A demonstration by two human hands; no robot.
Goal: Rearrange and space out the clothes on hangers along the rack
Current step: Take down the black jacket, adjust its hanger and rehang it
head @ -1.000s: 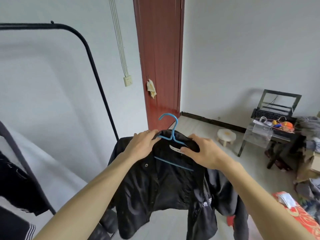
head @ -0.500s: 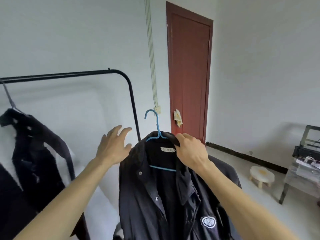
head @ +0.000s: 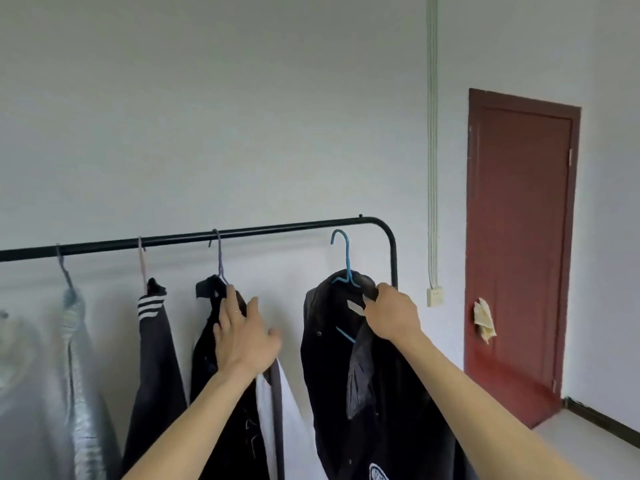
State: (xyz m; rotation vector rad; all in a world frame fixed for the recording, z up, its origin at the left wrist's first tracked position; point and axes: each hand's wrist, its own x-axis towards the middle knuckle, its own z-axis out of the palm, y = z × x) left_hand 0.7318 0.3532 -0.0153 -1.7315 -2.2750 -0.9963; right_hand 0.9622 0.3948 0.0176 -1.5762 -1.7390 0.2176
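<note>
Head camera shows the right hand has lifted the black jacket on its blue hanger up by the rack, ready to hook on, while the left hand, now spread wide, touches its neighbour.

I see matt black metal rack, smooth blue plastic hanger, black cloth jacket with slight sheen, shiny silver-grey padded garment at 9 o'clock, glossy red-brown wooden door
</note>
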